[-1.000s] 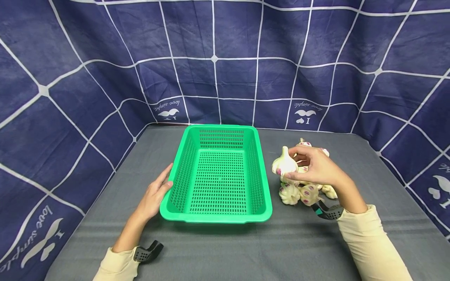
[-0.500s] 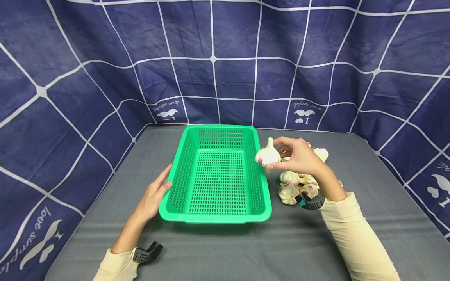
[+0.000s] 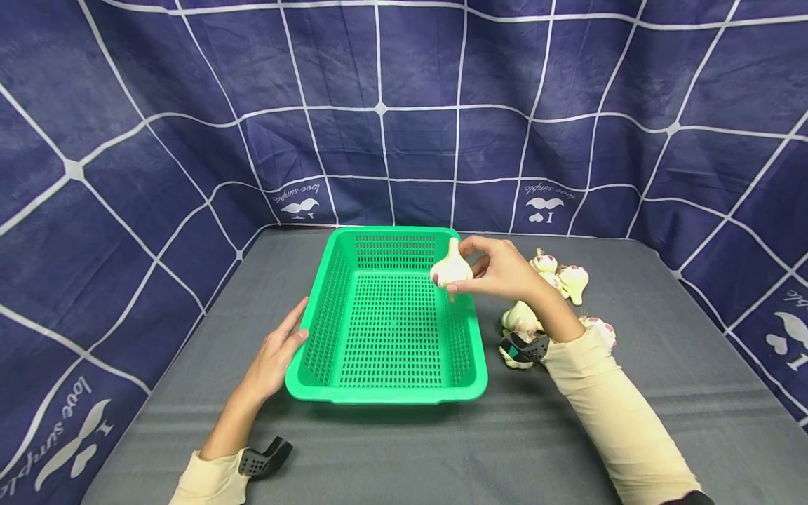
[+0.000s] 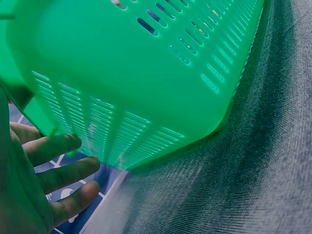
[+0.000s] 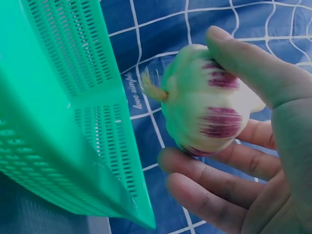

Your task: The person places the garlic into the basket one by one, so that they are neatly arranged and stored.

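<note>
A white garlic bulb (image 3: 451, 268) with purple streaks is pinched between the thumb and fingers of my right hand (image 3: 501, 270). The right wrist view shows the bulb (image 5: 209, 105) close up, its root tuft facing the basket. Hand and bulb are over the right rim of a green perforated plastic basket (image 3: 386, 394), whose inside shows only its slotted floor. My left hand (image 3: 273, 356) rests against the basket's left rim. In the left wrist view its fingers (image 4: 68, 170) are loosely extended and spread beside the basket wall; the thumb is hidden there.
Several more garlic bulbs (image 3: 573, 280) lie on the grey cloth (image 3: 404, 456) to the basket's right, some hidden under my right forearm. A dark blue curtain (image 3: 416, 140) with white grid lines hangs behind and at both sides.
My right hand has carried the garlic bulb leftward and slightly up, from above the pile to over the basket's right rim. The left hand and the basket have stayed put.
</note>
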Motion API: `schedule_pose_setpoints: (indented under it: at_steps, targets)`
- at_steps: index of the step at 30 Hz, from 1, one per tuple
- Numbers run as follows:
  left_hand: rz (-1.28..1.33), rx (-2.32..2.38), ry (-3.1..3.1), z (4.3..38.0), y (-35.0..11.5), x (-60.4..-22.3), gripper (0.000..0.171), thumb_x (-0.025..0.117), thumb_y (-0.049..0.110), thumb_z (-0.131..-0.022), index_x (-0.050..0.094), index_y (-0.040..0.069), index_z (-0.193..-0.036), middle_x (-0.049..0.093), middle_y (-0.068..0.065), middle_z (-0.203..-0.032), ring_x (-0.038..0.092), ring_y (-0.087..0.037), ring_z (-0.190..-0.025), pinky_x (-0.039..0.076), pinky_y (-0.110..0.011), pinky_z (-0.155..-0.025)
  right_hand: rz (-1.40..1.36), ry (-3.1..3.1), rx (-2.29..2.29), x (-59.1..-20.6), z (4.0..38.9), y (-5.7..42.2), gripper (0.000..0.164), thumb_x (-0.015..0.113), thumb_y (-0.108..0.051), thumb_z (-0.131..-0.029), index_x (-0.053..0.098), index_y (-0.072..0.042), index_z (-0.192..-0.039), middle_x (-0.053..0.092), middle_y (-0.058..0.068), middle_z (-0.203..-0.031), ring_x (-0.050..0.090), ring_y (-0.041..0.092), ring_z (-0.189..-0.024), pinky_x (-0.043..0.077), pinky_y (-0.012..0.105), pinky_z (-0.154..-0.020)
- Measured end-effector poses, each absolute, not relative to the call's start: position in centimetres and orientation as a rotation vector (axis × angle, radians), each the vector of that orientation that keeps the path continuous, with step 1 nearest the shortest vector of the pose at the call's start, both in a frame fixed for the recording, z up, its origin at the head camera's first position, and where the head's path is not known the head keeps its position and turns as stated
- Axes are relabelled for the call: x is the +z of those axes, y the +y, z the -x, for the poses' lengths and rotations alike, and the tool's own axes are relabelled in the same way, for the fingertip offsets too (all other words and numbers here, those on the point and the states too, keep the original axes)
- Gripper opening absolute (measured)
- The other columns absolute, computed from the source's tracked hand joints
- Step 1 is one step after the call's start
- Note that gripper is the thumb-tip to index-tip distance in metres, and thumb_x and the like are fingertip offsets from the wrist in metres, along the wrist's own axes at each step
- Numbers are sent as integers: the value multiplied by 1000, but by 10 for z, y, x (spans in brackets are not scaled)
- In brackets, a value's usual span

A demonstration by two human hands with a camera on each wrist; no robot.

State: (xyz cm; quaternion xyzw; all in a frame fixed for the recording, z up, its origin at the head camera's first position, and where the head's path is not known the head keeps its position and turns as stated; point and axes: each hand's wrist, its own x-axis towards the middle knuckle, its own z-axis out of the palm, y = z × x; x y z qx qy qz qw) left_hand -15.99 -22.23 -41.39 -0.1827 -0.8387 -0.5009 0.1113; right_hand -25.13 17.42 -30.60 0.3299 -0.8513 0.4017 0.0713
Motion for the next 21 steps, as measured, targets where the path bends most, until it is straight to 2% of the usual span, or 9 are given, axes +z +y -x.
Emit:
schedule_pose_setpoints:
  at_steps: [7,11,15,21]
  targets:
    - [539,-1480,-2461,159,-222,-413,52,41,6,-103,30,-2,-153,48,-31,-139,45,-38,-126,28,-6,-100,-1007,-2560,1141,-304,261,162,52,87,-17,-76,65,2,-118,67,11,-107,71,22,-78,57,42,-72]
    - [539,-1485,-2459,158,-221,-413,52,42,5,-103,30,-3,-153,49,-31,-138,46,-40,-126,28,-6,-99,-1004,-2577,1125,-303,266,153,49,87,-24,-76,65,-2,-114,65,6,-104,69,18,-73,55,38,-66]
    - [537,-1482,-2462,158,-221,-412,52,42,6,-103,31,-1,-153,49,-31,-138,47,-36,-126,28,-6,-99,-1014,-2601,1122,-300,269,144,50,88,-28,-75,64,-5,-113,63,4,-104,68,17,-72,51,33,-63]
    - [537,-1481,-2464,158,-221,-412,51,42,6,-103,30,-2,-153,47,-31,-140,45,-33,-127,28,-6,-100,-1025,-2624,1094,-292,274,132,51,87,-30,-76,64,-5,-114,63,4,-104,67,18,-67,53,32,-65]
